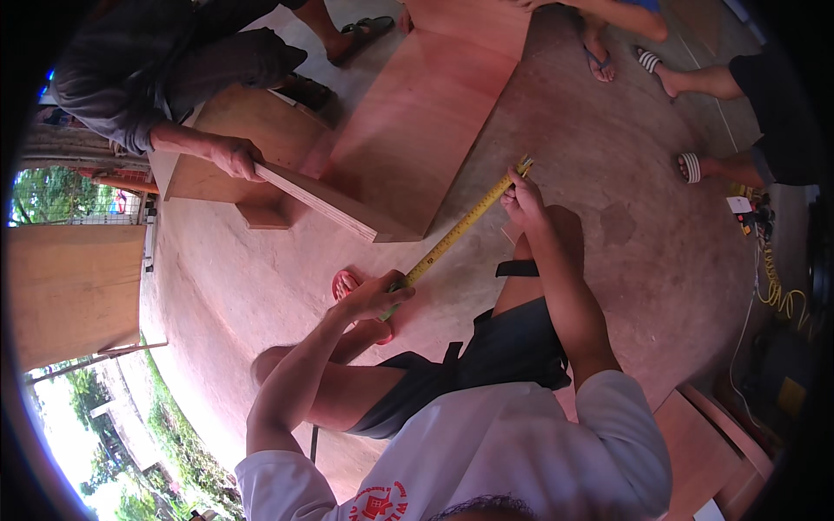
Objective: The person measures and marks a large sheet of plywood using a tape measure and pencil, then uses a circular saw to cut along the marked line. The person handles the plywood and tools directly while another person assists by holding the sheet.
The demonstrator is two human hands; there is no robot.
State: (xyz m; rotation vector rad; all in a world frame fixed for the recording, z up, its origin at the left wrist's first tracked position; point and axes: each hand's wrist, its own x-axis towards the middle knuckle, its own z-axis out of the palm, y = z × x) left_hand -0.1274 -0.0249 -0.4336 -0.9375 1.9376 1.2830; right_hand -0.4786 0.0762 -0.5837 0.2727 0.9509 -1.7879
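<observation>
While your left hand is curled closed round the green case of the tape measure, your right hand pinches the blade near its free end, fingers bunched tight. Tape measure sits between your hands, yellow blade out straight, slanting away from left hand to right. Red sandal on a foot just left of your left hand. Pale-edged board just past your left hand; can't tell if the blade touches the woodwork. Co-worker's hand grips that board's far end. Big reddish panel lies beyond, stretching away from both hands. Yellow coiled hose well right of your right hand. Plywood sheet stands far left of your left hand.
</observation>
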